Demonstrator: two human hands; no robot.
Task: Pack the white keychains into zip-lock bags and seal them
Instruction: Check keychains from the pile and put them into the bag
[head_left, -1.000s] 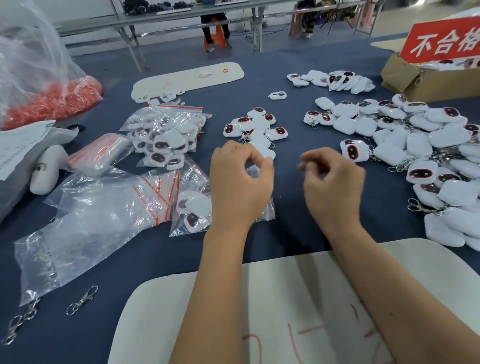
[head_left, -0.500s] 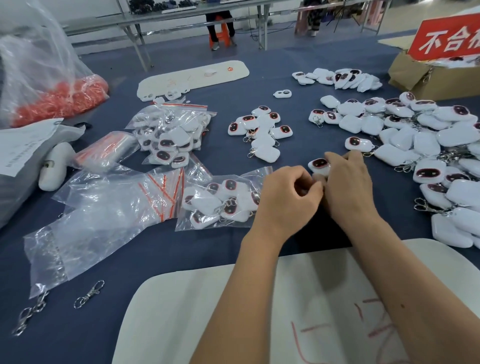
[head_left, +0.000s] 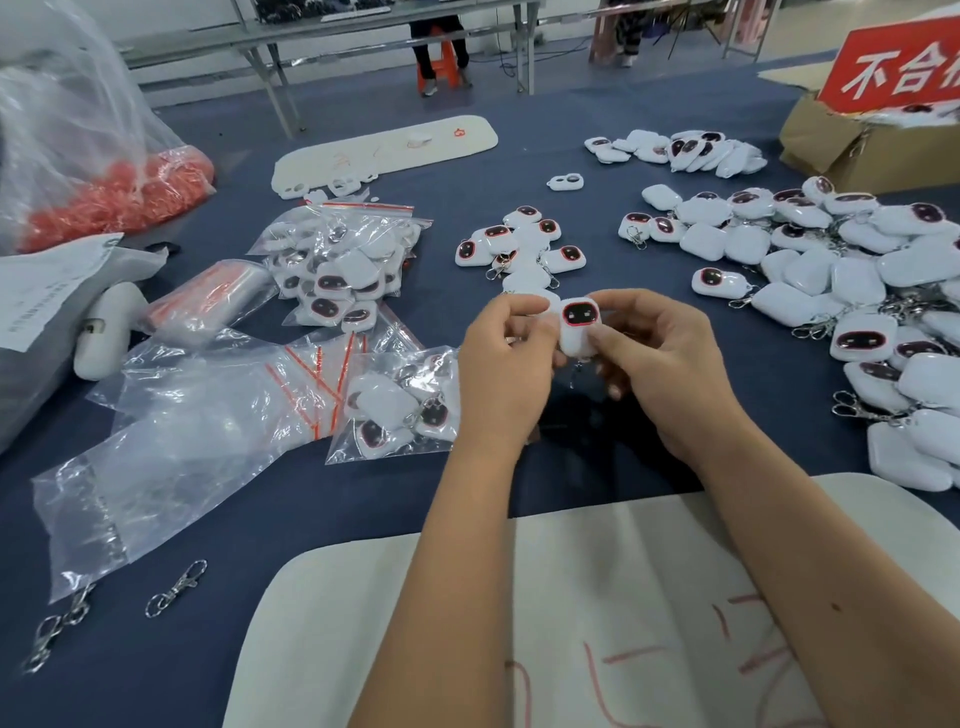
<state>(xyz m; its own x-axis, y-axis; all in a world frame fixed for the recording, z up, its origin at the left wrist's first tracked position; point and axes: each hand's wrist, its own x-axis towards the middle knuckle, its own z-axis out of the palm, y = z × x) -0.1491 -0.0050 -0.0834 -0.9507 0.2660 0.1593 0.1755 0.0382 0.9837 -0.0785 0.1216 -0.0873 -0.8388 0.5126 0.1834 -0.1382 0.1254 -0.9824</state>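
In hand: a white keychain (head_left: 578, 326), its dark, red-rimmed face turned up, pinched between the left hand (head_left: 506, 374) and the right hand (head_left: 660, 369) above the blue table (head_left: 597, 415); both hands have fingers curled onto it.
Part-filled: a zip-lock bag (head_left: 400, 410) holding several keychains lies just left of the left hand; its red-striped mouth appears not yet sealed, though this cannot be told for sure.
Done: a heap of packed bags (head_left: 343, 260) sits behind it.
Supplies: empty bags (head_left: 208, 405) spread at left.
Left to pack: a small cluster (head_left: 519, 244) ahead and a large pile of loose keychains (head_left: 841, 291) at right, so much work likely remains.
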